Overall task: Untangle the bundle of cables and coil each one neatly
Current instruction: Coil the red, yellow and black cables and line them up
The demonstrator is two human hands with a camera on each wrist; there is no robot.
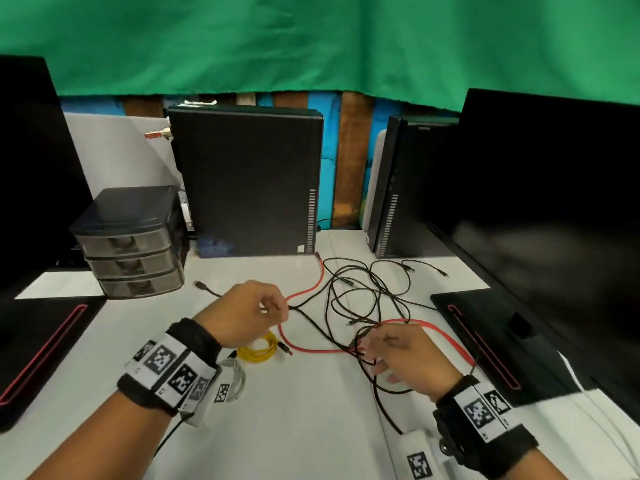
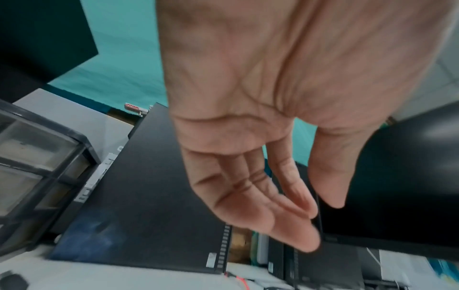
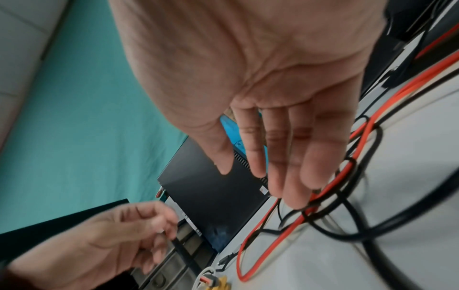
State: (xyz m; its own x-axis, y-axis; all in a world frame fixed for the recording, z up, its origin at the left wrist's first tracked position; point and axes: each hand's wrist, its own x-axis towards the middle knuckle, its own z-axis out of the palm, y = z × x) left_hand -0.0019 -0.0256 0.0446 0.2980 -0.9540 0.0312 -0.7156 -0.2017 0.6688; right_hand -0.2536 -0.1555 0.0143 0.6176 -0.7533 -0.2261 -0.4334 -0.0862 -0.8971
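A tangle of thin black cables (image 1: 363, 292) lies spread on the white table (image 1: 294, 427), with a red cable (image 1: 311, 289) looping through it. My left hand (image 1: 277, 306) hovers left of the tangle and pinches one black cable (image 3: 183, 253) between thumb and fingers. In the left wrist view, the left hand (image 2: 315, 212) hides the cable. My right hand (image 1: 367, 348) is over the near part of the tangle with fingers (image 3: 293, 176) straight, tips touching the crossed red cable (image 3: 330, 186) and black strands. A coiled yellow cable (image 1: 258, 351) and a coiled whitish cable (image 1: 235, 375) lie under my left wrist.
Two black computer towers (image 1: 249, 181) (image 1: 394, 188) stand at the back. A small drawer unit (image 1: 131, 244) is at the left. Dark monitors (image 1: 554, 202) (image 1: 27, 168) flank the table, their black bases (image 1: 485, 341) (image 1: 45, 341) reaching inward. Green cloth hangs behind.
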